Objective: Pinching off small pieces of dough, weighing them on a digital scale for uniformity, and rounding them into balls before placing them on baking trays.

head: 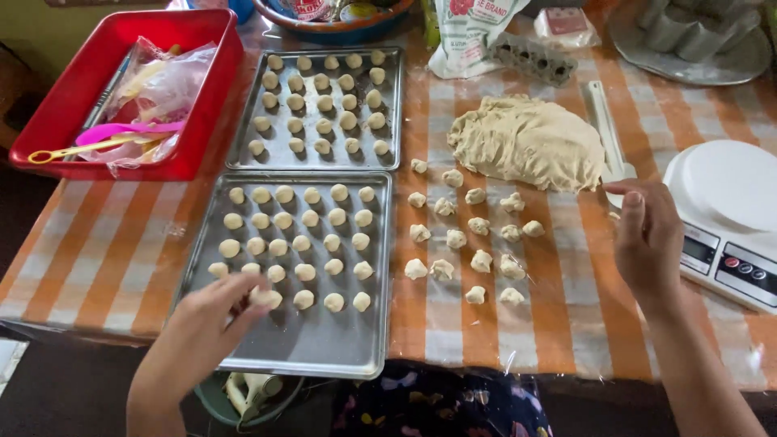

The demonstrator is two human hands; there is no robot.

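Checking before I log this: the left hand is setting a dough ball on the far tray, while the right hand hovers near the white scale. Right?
Not quite. In the head view the left hand sets the dough ball on the near tray, not the far tray, which lies beyond it. The right hand does hover near the white scale.

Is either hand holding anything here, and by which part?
The left hand pinches a small dough ball by its sides between fingertips, just over the near baking tray. The right hand holds nothing; it hovers beside the white scale.
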